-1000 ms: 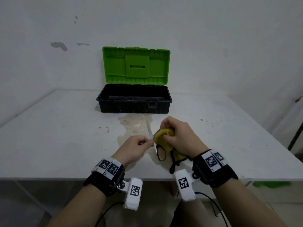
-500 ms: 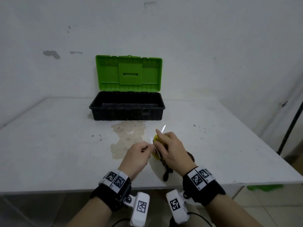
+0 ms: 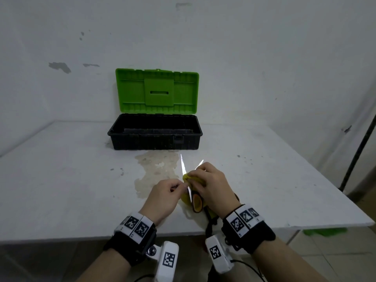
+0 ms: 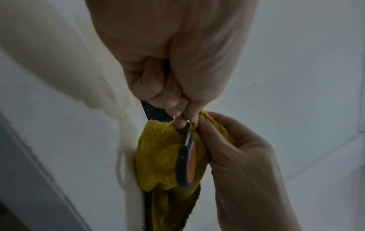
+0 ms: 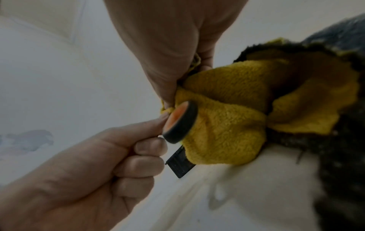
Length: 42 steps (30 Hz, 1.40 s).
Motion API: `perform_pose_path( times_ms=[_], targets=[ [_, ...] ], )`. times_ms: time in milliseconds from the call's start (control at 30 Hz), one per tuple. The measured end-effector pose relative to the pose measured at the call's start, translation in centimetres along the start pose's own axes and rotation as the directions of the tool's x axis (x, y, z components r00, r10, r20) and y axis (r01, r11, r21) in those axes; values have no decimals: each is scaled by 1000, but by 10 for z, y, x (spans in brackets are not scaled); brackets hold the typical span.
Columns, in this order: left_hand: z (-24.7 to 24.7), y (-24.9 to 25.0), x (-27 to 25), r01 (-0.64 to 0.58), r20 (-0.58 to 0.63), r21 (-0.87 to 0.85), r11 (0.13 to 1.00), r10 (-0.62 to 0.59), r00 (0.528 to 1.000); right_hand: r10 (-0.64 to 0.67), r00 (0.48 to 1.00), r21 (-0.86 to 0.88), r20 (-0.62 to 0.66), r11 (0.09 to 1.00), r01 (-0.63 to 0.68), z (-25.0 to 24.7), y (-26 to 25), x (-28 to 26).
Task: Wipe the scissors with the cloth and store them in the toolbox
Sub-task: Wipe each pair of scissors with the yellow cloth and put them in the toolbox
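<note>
The scissors (image 3: 184, 169) have spread steel blades pointing away from me and a grey-and-orange handle ring (image 3: 197, 203) (image 4: 186, 165) (image 5: 180, 121). My left hand (image 3: 165, 197) pinches one blade near the pivot between thumb and forefinger (image 4: 180, 123). My right hand (image 3: 212, 185) grips the yellow cloth (image 3: 188, 178) (image 4: 160, 154) (image 5: 223, 121) bunched around the other blade, whose tip (image 3: 200, 162) pokes out beyond the knuckles. The toolbox (image 3: 155, 137), black with an upright green lid (image 3: 156, 91), stands open at the back of the table.
The white table (image 3: 61, 180) carries a pale stain (image 3: 156, 169) between the toolbox and my hands. Its front edge lies just under my wrists. A dark pole (image 3: 358, 151) leans at the right, a white wall stands behind.
The blades have spread apart from one another. The right hand with the cloth has slid along its blade, and the head view has shifted slightly.
</note>
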<state>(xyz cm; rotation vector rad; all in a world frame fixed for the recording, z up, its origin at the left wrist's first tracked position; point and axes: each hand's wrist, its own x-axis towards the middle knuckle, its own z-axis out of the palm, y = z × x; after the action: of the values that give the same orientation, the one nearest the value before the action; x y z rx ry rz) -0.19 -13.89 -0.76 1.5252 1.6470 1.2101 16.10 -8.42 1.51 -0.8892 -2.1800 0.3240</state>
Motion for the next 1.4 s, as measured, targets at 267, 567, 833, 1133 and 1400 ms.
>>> perform_pose_path(
  times_ms=[267, 567, 833, 1133, 1400],
  targets=[
    [-3, -5, -3, 26, 29, 32, 999, -27, 999, 209, 951, 7, -227, 977, -213, -23, 27, 26],
    [-8, 2, 4, -104, 39, 251, 962, 97, 995, 110, 994, -69, 0, 992, -109, -5, 1, 6],
    [-12, -1, 6, -75, 12, 255, 964, 74, 997, 251, 957, -66, -146, 963, -263, -24, 9, 24],
    [-10, 4, 6, -171, 26, 313, 934, 171, 985, 299, 953, -113, -46, 947, -302, -12, 13, 24],
    [-15, 4, 11, -145, 20, 345, 927, 147, 989, 273, 962, -87, -22, 958, -274, -21, 5, 28]
  ],
)
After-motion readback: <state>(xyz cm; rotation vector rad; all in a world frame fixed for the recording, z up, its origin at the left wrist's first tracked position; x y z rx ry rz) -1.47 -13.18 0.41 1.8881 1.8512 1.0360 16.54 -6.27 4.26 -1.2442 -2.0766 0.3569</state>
